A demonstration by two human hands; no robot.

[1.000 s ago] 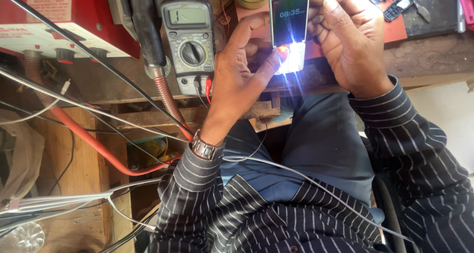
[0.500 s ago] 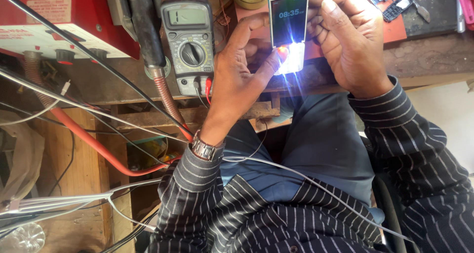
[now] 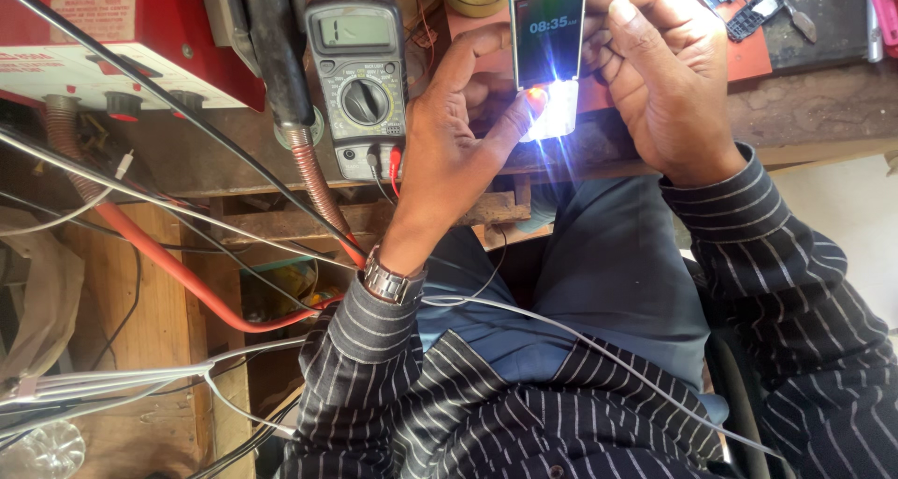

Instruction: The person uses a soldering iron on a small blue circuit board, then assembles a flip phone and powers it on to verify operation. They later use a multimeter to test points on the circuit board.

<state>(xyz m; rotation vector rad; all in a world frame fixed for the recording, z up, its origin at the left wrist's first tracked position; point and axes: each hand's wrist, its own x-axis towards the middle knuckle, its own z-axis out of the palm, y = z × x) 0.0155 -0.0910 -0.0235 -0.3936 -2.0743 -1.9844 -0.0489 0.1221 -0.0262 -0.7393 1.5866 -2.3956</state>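
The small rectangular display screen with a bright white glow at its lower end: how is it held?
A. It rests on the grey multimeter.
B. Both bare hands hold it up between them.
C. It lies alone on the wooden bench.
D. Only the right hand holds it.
B: the lit display screen stands upright between the left hand, whose thumb presses the glowing lower end, and the right hand.
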